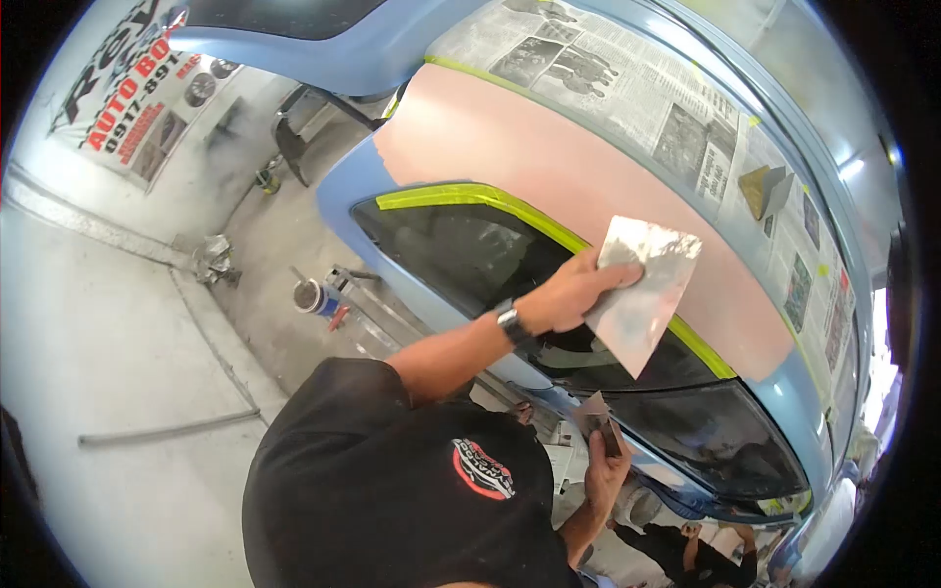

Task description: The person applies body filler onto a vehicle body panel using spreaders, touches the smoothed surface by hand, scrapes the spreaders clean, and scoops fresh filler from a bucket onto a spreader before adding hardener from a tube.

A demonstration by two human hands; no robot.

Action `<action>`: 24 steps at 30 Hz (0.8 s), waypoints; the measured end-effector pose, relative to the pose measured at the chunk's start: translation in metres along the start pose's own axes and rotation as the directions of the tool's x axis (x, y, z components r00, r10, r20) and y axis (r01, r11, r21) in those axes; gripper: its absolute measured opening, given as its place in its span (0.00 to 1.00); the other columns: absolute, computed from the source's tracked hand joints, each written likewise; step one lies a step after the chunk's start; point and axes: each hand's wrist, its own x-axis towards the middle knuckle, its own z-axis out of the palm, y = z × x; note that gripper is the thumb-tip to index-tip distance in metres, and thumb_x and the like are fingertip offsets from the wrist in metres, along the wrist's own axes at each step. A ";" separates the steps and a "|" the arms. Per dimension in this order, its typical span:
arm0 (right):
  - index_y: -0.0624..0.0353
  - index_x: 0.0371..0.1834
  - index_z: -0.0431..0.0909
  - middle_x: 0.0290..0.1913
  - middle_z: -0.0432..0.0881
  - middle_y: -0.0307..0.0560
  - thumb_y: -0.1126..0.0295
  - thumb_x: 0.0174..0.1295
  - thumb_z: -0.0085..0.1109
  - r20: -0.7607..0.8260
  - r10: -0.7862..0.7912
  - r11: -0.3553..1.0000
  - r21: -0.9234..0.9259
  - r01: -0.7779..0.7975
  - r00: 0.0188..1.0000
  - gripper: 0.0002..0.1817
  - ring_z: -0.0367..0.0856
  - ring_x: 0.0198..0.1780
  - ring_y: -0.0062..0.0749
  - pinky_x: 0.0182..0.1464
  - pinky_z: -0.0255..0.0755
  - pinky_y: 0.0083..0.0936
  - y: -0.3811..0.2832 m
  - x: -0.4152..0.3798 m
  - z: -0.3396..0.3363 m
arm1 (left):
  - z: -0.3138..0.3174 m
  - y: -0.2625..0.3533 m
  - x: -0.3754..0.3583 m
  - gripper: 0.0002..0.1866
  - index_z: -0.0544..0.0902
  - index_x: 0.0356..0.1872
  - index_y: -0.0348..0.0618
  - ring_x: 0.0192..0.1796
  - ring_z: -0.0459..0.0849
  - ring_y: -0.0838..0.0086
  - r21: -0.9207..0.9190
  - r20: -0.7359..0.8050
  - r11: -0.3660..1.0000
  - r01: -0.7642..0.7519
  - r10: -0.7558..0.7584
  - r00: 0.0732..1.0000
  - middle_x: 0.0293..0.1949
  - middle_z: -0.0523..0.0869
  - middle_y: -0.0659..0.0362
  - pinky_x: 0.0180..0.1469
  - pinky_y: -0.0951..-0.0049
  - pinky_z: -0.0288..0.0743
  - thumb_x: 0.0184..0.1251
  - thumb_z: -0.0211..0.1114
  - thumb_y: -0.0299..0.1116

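Observation:
My left hand [578,289], with a watch on the wrist, pinches a thin shiny metal sheet [642,314] smeared with pinkish putty, thumb on its face. In view, the sheet overlaps the car's side window [470,245] and pink-coated roof edge [549,147]. Lower down, my right hand [606,473] holds a small flat putty spreader [596,416], thumb against it, close by the car's side. Yellow-green masking tape [520,208] lines the window's upper edge.
Newspaper [627,83] masks the blue car's roof, with a folded piece of sandpaper [760,191] on it. A bucket [312,296] stands on the floor beside a metal frame [358,309]. Another person in black [686,554] is at the lower right. A white wall [108,343] lies left.

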 end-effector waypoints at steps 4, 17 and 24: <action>0.71 0.61 0.78 0.54 0.82 0.50 0.78 0.70 0.52 0.088 0.037 0.996 -0.083 -0.029 0.995 0.18 0.78 0.54 0.32 0.60 0.70 0.29 0.026 0.013 -0.046 | 0.006 -0.015 0.024 0.18 0.79 0.57 0.37 0.40 0.88 0.79 0.088 0.010 0.985 -0.151 0.150 0.989 0.45 0.89 0.60 0.43 0.75 0.84 0.71 0.66 0.34; 0.70 0.61 0.78 0.54 0.84 0.59 0.73 0.72 0.51 0.260 -0.031 0.995 -0.079 0.053 0.965 0.18 0.83 0.55 0.42 0.59 0.73 0.34 0.137 0.054 -0.110 | 0.025 -0.037 0.026 0.22 0.81 0.48 0.36 0.36 0.87 0.69 0.342 -0.304 0.901 -0.268 0.376 0.875 0.36 0.87 0.55 0.40 0.71 0.82 0.67 0.61 0.47; 0.66 0.60 0.81 0.58 0.83 0.62 0.73 0.72 0.49 0.352 0.049 0.998 -0.049 -0.034 0.935 0.18 0.80 0.62 0.52 0.63 0.71 0.42 0.149 0.069 -0.108 | 0.019 -0.039 0.029 0.24 0.79 0.37 0.40 0.23 0.74 0.72 0.370 -0.320 0.895 -0.250 0.375 0.870 0.23 0.78 0.59 0.28 0.71 0.66 0.66 0.59 0.56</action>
